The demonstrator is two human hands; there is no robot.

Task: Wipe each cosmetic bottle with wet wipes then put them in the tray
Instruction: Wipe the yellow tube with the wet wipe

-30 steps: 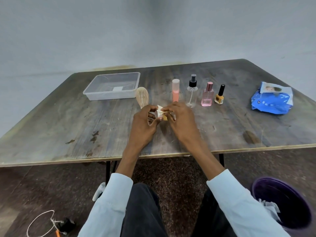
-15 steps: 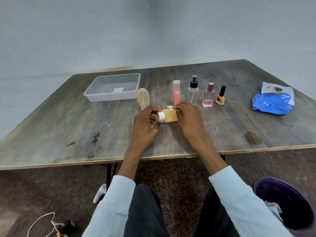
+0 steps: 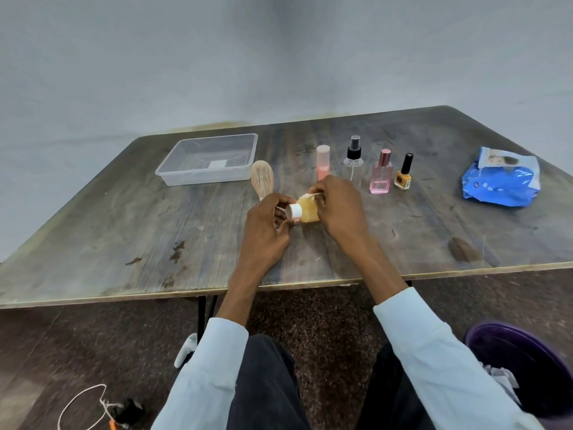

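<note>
A small amber bottle with a white cap lies sideways above the table between my hands. My left hand pinches its cap end. My right hand wraps the bottle's body with a white wet wipe under the fingers; most of the wipe is hidden. Behind stand a pink tube bottle, a clear spray bottle, a pink perfume bottle and a yellow nail polish. The clear plastic tray sits at the back left, with nothing in it.
A wooden brush lies just right of the tray. The blue wet-wipe pack sits at the right side of the table. A purple bin with used wipes stands on the floor at my right.
The bottle came out from under the wipe and my hands: its amber body and white cap now show. My right hand has slid the wipe to the bottle's far end.
</note>
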